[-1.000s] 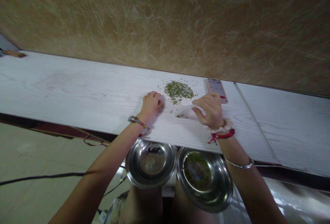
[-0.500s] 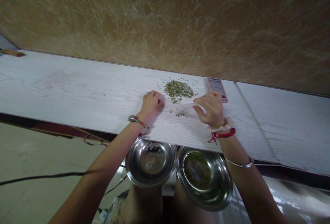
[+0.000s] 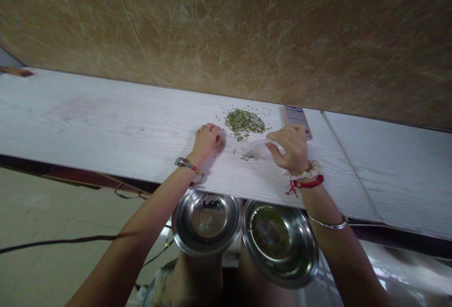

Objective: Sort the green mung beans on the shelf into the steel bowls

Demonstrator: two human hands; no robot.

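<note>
at the mung beans' (image 3: 243, 122) four o'clock, the right hand (image 3: 290, 149) is pinching a translucent sheet (image 3: 257, 145). at eight, the left hand (image 3: 207, 141) is resting curled, grip unclear.

Reaches forward with a bare, slender left forearm (image 3: 151, 215) and a bare, slender right forearm (image 3: 335, 231), angled inward. Curls the bare, rounded left hand (image 3: 207, 140) loosely, knuckles up. Grips with the bare, arched right hand (image 3: 290, 148), fingers bent, thumb pointing inward.

green beans (image 3: 244, 122), white wood-grain tabletop (image 3: 169, 114), pink-edged phone (image 3: 297, 117)
</note>
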